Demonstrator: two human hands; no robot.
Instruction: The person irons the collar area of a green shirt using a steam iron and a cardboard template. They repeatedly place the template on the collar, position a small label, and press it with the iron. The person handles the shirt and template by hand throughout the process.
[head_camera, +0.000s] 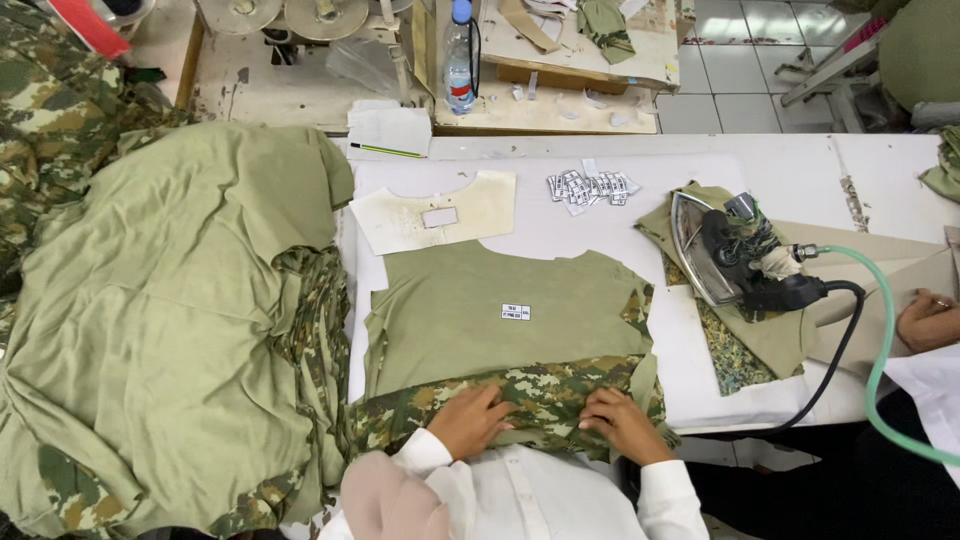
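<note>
Here the olive shirt panel lies flat on the white pressing table, its camouflage hem folded across the near edge. The left hand and right hand press palms-down on that hem, fingers spread, clasping nothing. The cloth looks light, soft and limp, likely best pinched at the hem's corners. A steam iron rests to the right.
</note>
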